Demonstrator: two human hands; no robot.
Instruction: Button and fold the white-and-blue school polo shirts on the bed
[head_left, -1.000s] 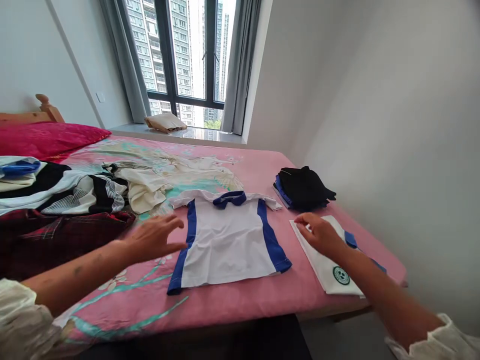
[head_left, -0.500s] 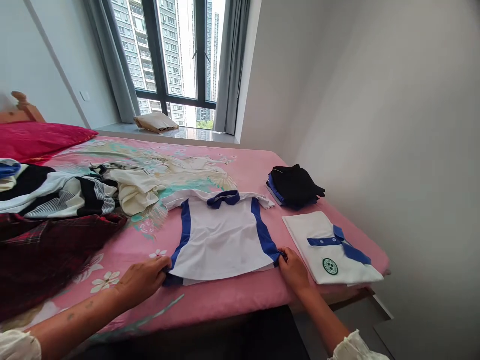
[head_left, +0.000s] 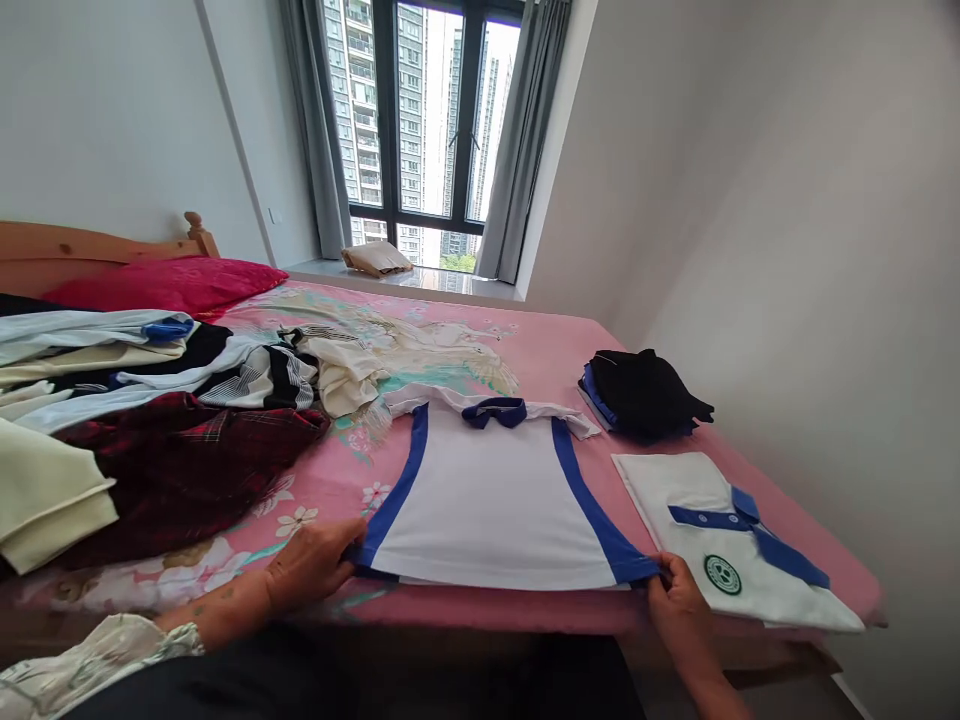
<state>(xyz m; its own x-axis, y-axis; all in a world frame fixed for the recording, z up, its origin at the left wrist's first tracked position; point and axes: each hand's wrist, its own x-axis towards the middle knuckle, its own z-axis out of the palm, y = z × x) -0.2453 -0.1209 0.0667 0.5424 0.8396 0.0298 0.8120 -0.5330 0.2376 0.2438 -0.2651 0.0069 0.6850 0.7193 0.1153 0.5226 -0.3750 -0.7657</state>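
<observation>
A white polo shirt [head_left: 495,500] with blue side panels and a dark blue collar lies spread on the bed, its hem toward me and its collar away. My left hand [head_left: 319,560] is closed on the hem's left corner. At the right corner, my right hand [head_left: 679,595] pinches the blue edge of the same shirt. The hem is stretched fairly straight between both hands. Just right of it lies a folded white polo shirt [head_left: 697,500] with a blue collar and a round green badge.
Behind the folded shirt sits a stack of dark folded clothes [head_left: 645,390]. Loose clothes [head_left: 195,430] heap up on the left, before a red pillow [head_left: 180,285]. A pink floral sheet [head_left: 555,350] covers the bed; a beige package [head_left: 377,258] rests on the windowsill.
Both hands have drawn apart, pulling the hem wider and smoothing wrinkles from the shirt's body. My view has turned left, bringing more of the clothes heap and headboard into sight.
</observation>
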